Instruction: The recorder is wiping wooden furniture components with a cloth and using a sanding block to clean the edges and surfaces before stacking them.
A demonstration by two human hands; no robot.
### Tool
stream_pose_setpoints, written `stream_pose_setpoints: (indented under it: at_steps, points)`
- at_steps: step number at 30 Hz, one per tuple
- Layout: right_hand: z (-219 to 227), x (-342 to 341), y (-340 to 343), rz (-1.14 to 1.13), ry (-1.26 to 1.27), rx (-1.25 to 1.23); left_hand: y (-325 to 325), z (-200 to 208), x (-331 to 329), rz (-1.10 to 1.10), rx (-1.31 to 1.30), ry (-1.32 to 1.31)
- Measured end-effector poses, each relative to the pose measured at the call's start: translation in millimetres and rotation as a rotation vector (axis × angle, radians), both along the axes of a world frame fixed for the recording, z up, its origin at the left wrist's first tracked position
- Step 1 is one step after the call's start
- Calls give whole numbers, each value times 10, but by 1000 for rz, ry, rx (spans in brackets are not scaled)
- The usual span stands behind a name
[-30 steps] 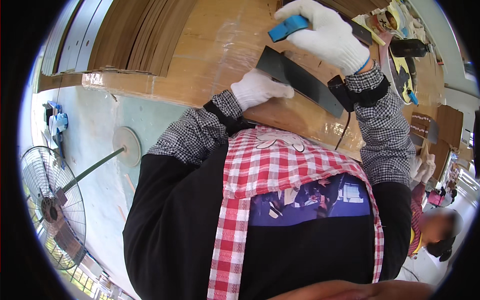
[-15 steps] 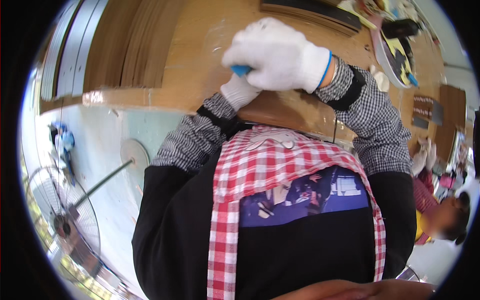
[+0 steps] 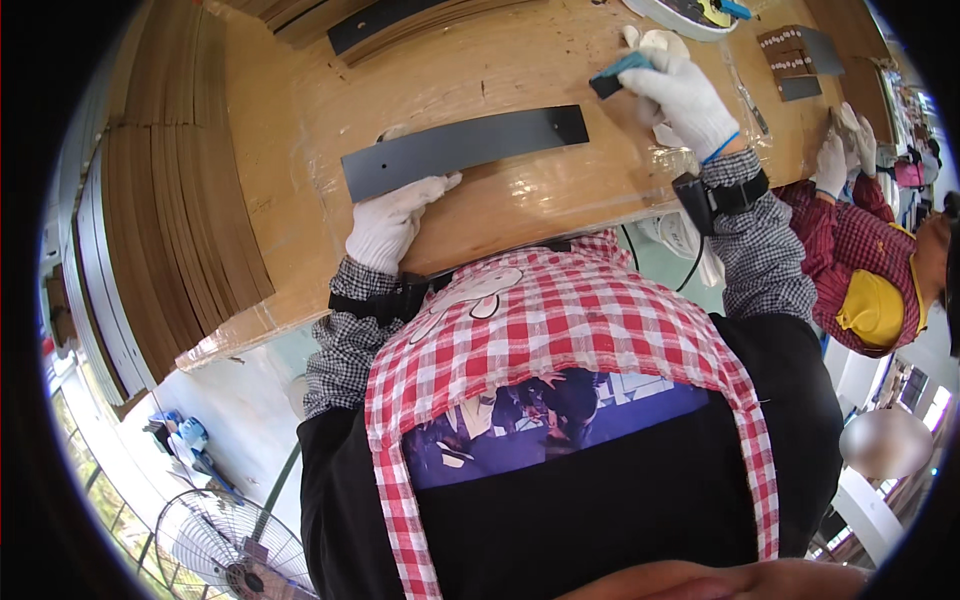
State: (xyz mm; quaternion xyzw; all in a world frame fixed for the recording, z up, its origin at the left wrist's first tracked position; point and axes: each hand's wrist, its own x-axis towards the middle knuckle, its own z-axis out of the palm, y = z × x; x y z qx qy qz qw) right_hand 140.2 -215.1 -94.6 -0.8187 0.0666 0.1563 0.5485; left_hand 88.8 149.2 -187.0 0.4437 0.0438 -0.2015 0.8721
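My left hand (image 3: 388, 228), in a white knit glove, grips the near edge of a long dark grey strip (image 3: 470, 148) at its left end. The strip is slightly curved in view, with a small hole near each end. One finger points along its near edge, and the rest of the grip is partly hidden under the strip. Off to the right, my gloved right hand (image 3: 690, 105) is closed on a small block (image 3: 618, 74), blue on top and dark beneath. That block is apart from the strip, above the wooden table (image 3: 510, 215).
Stacked brown boards (image 3: 165, 240) line the table's left side. More strips (image 3: 400, 25) lie at the far edge. A white basin (image 3: 690, 18) and a white cloth (image 3: 662, 42) are at far right. A co-worker (image 3: 850, 255) stands right; a fan (image 3: 235, 560) is lower left.
My hands were together near the table's front edge; now they are apart. The strip has come into view at my left hand. My right hand has moved right with the block. The view has turned.
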Motion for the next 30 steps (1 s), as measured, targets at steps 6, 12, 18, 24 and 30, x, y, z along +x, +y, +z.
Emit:
stream_pose_setpoints:
  at_steps: [6,12,18,24,30]
  points:
    - [-261,-132,184,-130,41,-60,-30,61,39,-9,44,-44]
    - [-347,-130,186,-78,-29,-203,-26,35,72,-5,23,-23]
    - [-146,-386,164,31,144,-224,-17,62,85,41,53,-18]
    - [40,-258,-138,-49,-381,-211,-37,224,72,15,27,-10]
    - [65,640,-590,-300,-754,-789,-14,2,-9,79,-25,-211]
